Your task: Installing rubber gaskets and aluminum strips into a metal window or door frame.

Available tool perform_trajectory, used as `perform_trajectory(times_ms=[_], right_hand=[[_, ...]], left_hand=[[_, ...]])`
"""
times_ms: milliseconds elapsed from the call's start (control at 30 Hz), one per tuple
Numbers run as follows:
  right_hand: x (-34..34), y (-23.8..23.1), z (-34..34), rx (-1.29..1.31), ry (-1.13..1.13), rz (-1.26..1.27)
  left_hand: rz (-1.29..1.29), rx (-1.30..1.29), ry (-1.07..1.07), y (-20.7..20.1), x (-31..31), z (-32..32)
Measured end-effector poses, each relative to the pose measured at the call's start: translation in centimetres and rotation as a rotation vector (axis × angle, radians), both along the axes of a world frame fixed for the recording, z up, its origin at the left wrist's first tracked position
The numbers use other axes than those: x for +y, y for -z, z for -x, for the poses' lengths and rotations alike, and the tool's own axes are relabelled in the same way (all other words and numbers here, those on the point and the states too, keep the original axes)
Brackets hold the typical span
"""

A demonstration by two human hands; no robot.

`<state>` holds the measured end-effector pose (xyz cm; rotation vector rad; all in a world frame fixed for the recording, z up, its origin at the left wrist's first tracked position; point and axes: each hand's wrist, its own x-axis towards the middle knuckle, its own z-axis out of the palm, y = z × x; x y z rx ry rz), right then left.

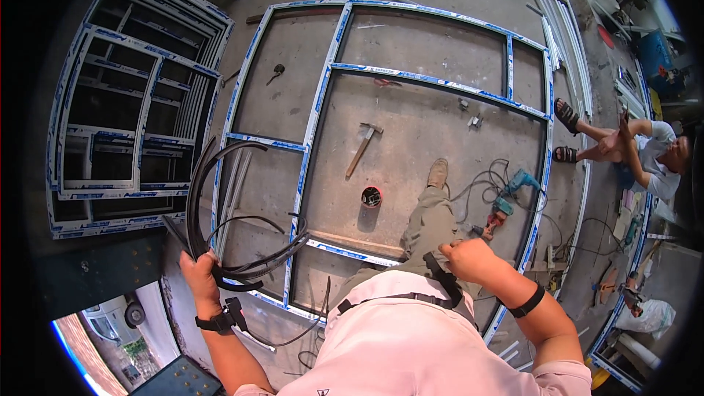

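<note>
My left hand (199, 270) is closed round a bundle of black rubber strips (194, 205), which curve up and to the right in loose loops. The fingers of my right hand (469, 259) are bent together beside the top of a black strap (442, 279) at my waist; whatever they may pinch is hidden. Below both hands a large window frame (320, 114), white with blue protective film, lies flat on the floor. One of my shoes rests inside its big opening, near a red cup (371, 196) of dark small parts and a hammer (361, 152).
More window frames (139, 114) are stacked at the left. A blue-green power drill (521, 180) and a second power tool (501, 209) lie with cords inside the frame's right side. Another person (653, 150) sits at the right, beyond long white profiles (579, 73). A tape measure (278, 70) is at upper left.
</note>
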<state>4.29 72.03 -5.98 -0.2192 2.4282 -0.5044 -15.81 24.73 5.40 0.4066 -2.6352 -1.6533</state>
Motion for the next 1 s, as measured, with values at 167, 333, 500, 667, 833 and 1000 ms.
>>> perform_trajectory(times_ms=[167,333,500,667,833,1000], right_hand=[[10.4,4.4,2.8,-0.01,0.07,-0.056],[18.7,3.5,7.2,-0.177,0.192,-0.038],[23.0,1.6,12.8,-0.274,0.268,-0.038],[26.8,2.9,17.6,-0.319,0.447,-0.015],[30.7,5.4,20.6,-0.333,0.715,-0.088],[31.4,3.3,25.7,-0.102,1.059,-0.127]], left_hand=[[0.136,-0.057,0.004,-1.6,10.7,7.5],[0.224,-0.037,0.1,-2.6,19.9,16.2],[0.134,-0.036,0.174,-3.3,26.5,23.2],[-0.039,-0.03,0.275,-2.6,33.5,31.1],[-0.099,-0.068,0.458,-1.3,41.8,40.7],[-0.228,-0.093,0.587,-1.5,50.8,47.7]])
